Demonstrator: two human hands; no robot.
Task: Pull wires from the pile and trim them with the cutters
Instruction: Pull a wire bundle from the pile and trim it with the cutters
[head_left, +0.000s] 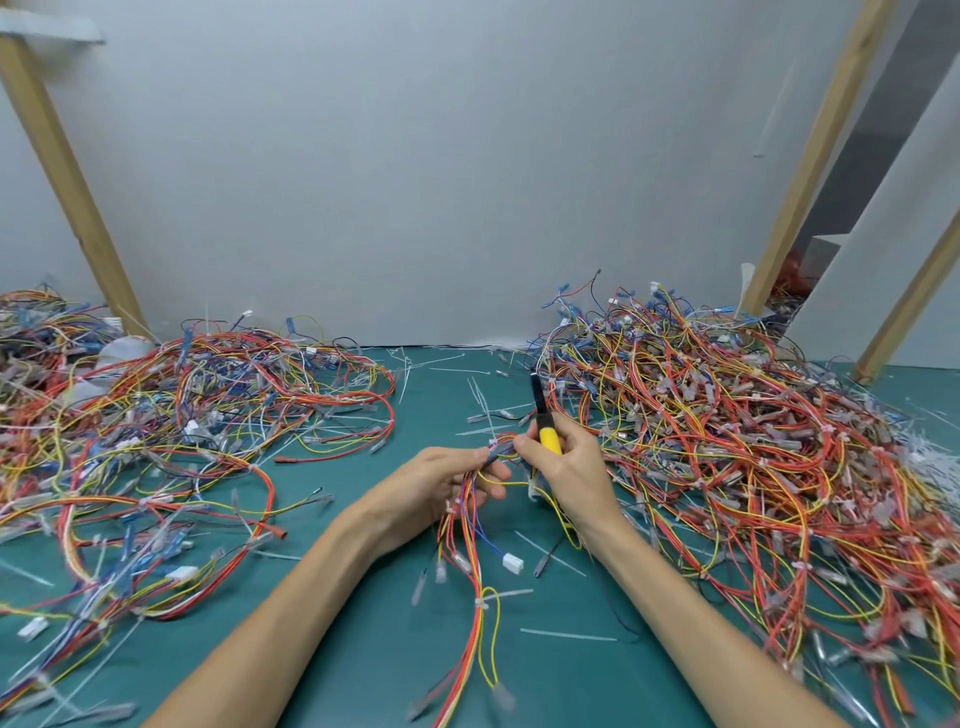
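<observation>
Hands meet over the bench (384, 665): left hand (449, 483) pinches a wire bundle (470, 525), right hand (569, 470) grips the cutters (548, 439), tips toward 12 o'clock. Trimming seems underway; next, the blades should close on the bundle's top end.

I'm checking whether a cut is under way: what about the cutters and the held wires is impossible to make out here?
Head view:
- The cutters: the dark tip is blurred; open or closed, unclear. The right hand covers the lower handle.
- The wire bundle in the left hand: its lower ends are motion-blurred and run off the bottom edge.
- The right pile: cut off by the right edge.
</observation>
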